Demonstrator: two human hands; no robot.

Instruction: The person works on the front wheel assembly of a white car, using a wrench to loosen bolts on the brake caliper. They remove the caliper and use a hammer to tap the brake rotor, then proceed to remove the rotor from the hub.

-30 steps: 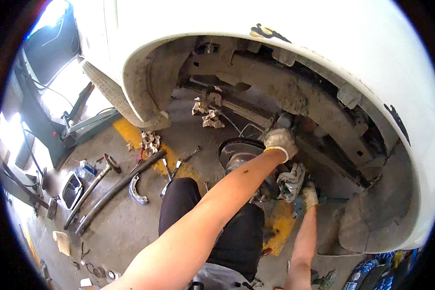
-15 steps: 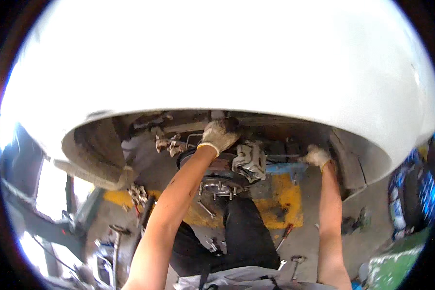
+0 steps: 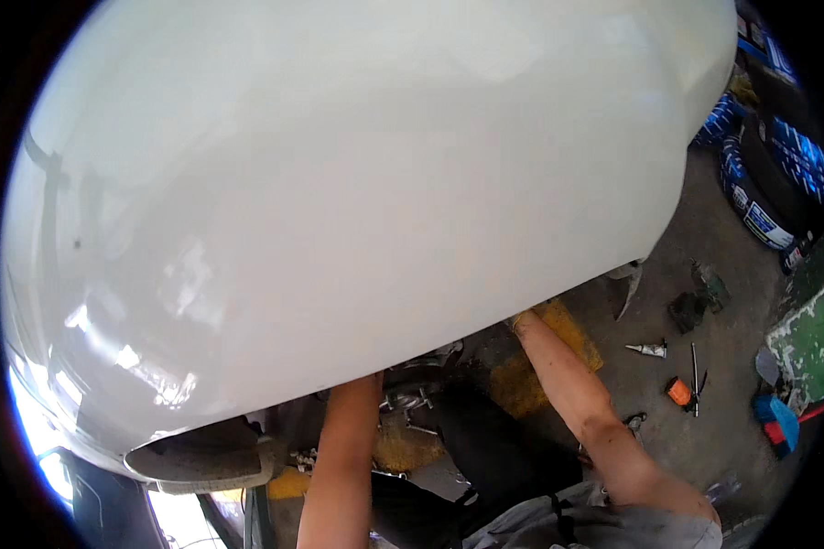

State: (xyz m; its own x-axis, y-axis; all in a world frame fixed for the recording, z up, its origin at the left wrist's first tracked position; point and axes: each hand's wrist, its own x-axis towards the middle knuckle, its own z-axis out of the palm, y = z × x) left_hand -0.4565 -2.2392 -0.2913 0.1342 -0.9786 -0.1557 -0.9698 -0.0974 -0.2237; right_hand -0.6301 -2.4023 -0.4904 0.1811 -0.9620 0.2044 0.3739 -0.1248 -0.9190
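A white car fender (image 3: 366, 210) fills most of the view and hides both hands' fingers. My left forearm (image 3: 341, 448) reaches up under its lower edge, left of the wheel hub (image 3: 406, 400) with its studs; the left hand itself is out of sight. Only the glove's cuff end of my right hand (image 3: 521, 321) shows, below the fender to the right of the hub. What either hand holds or touches is hidden. Beneath the hub lies a wrench (image 3: 420, 427) on the floor.
On the floor at right lie an orange object (image 3: 678, 392), a long thin metal tool (image 3: 695, 380) and a small silver tool (image 3: 647, 349). Tyres with blue wrapping (image 3: 751, 197) stand at the far right, above a worn green block (image 3: 807, 339). My knees are under the hub.
My view has tilted and shifted, so the fender now covers the wheel well, brake caliper and both gloved hands, which showed before. More floor at right is visible.
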